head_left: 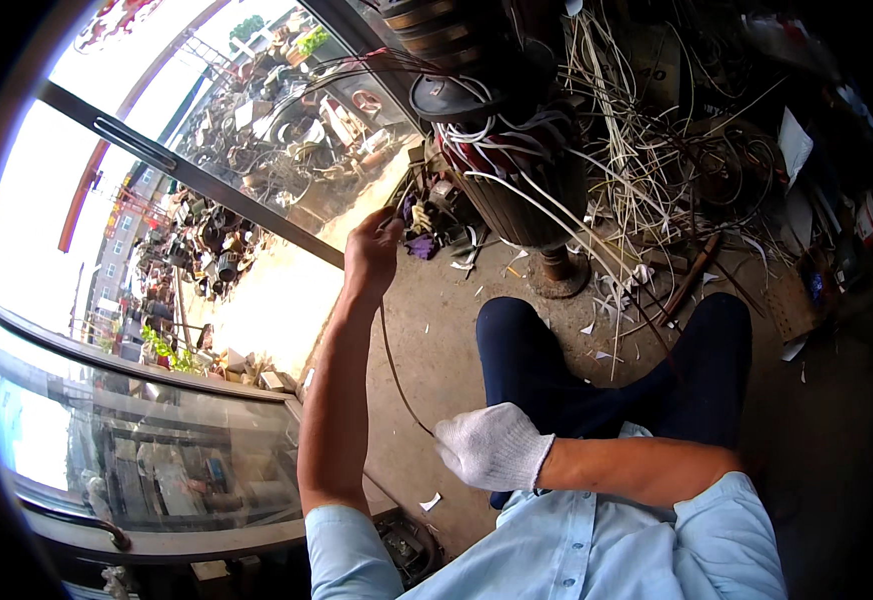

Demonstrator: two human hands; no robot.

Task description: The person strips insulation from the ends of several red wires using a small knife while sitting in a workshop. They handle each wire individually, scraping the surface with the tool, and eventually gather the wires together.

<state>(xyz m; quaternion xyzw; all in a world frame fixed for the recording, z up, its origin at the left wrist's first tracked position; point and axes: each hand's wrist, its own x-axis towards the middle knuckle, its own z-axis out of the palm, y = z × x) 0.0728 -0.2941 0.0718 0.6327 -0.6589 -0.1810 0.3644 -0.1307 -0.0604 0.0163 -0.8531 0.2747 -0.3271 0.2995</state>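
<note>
one thin dark wire (394, 365), taut btwn both hands.

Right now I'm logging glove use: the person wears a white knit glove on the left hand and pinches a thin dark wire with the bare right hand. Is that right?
Not quite: the sides are swapped. The head view shows the white knit glove on the right hand, while the bare left hand is raised. The thin dark wire runs between the two hands, held by both.
</note>
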